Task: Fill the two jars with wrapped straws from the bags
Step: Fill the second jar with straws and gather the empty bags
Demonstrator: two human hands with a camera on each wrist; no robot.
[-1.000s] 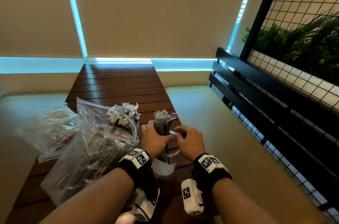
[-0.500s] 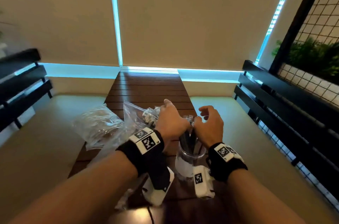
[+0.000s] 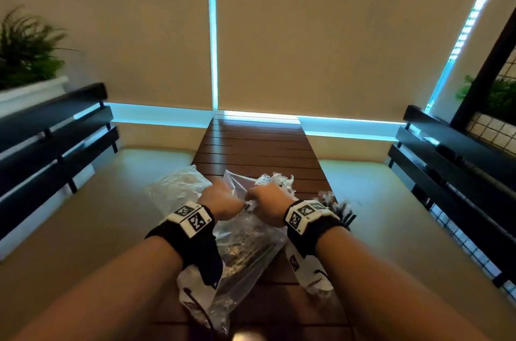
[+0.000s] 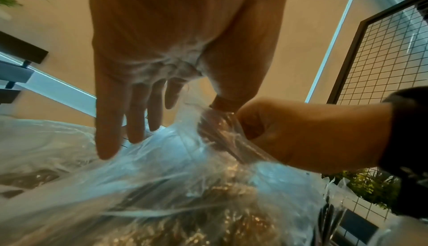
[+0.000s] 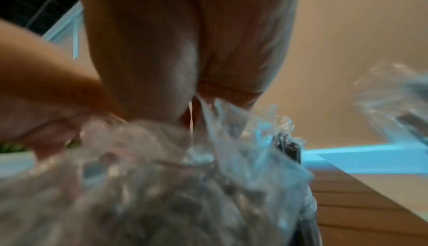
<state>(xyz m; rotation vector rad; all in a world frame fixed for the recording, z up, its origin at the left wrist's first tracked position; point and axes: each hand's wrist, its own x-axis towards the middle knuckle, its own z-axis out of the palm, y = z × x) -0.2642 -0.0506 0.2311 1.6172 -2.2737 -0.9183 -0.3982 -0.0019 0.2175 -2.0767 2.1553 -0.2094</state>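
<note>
Right hand [image 4: 308,132] fisted on a bunch of wrapped straws [image 4: 222,134] at the mouth of the clear bag [image 3: 245,245], table centre. Left hand [image 4: 148,63] has fingers straight, thumb on the plastic (pinching? cannot tell). Risk: film drags along, straws spill. Jar [image 3: 339,211] at 3 o'clock mostly hidden behind the wrist; right wrist view blurred.
</note>
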